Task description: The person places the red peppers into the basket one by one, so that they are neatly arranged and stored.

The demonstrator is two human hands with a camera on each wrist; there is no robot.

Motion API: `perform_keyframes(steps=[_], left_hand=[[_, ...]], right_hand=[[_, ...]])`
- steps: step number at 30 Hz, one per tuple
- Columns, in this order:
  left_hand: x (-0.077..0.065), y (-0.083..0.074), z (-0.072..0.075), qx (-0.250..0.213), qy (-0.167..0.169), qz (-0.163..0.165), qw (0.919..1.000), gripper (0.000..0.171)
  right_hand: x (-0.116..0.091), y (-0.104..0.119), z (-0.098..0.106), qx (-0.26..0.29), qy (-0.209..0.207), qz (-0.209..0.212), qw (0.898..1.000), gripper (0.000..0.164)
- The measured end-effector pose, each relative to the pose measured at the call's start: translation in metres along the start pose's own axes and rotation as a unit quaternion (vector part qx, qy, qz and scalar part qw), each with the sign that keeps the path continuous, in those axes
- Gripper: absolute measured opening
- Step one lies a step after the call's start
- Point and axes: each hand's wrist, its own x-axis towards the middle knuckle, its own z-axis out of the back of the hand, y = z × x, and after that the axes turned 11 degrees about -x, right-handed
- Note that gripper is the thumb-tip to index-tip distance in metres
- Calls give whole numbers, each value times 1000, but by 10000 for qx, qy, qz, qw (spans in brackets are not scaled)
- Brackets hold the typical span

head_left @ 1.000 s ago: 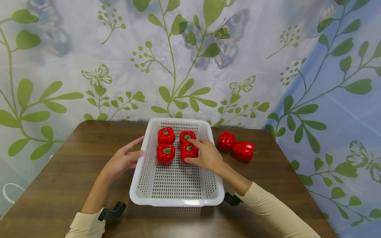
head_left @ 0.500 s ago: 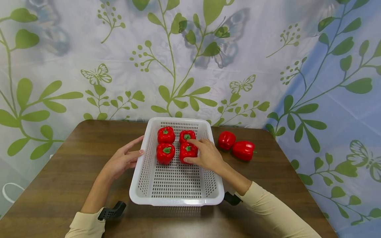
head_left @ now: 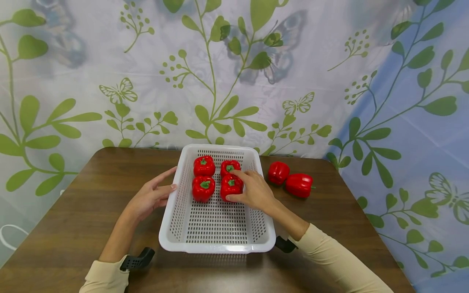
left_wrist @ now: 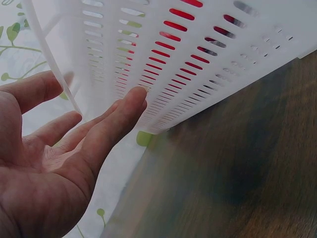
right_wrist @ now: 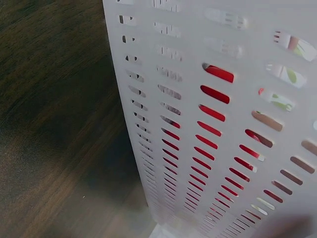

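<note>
A white plastic basket [head_left: 217,247] stands on the table with red bell peppers in two rows at its far half. My right hand [head_left: 257,193] reaches over the right rim and holds the near-right bell pepper [head_left: 231,186], thumb on its near side and fingers behind it. Just beyond sits another bell pepper [head_left: 228,165]; to the left are two more, one far [head_left: 203,165] and one near [head_left: 202,191]. My left hand [head_left: 148,199] touches the basket's left side with extended fingers [left_wrist: 114,121]. In the right wrist view the slotted wall hides most of the right hand.
Two more red bell peppers lie on the brown wooden table [head_left: 315,248] right of the basket, one farther back [head_left: 278,173] and one on its side [head_left: 299,185]. A leaf-patterned cloth [head_left: 146,81] hangs behind the table.
The bell pepper in my right hand has shifted slightly left toward its neighbour, mostly in the first half second. The left hand and basket stay practically in place.
</note>
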Motion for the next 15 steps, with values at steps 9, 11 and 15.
perform_keyframes(steps=[9,11,15], left_hand=[[1,-1,0,-12,27,10,10000,62],[0,-1,0,-28,22,31,10000,62],[0,-1,0,-33,-41,74,10000,62]], right_hand=[[2,-2,3,402,126,-114,9990,79],[3,-3,6,593,226,-183,9978,80],[3,-5,15,936,270,-276,9949,80]])
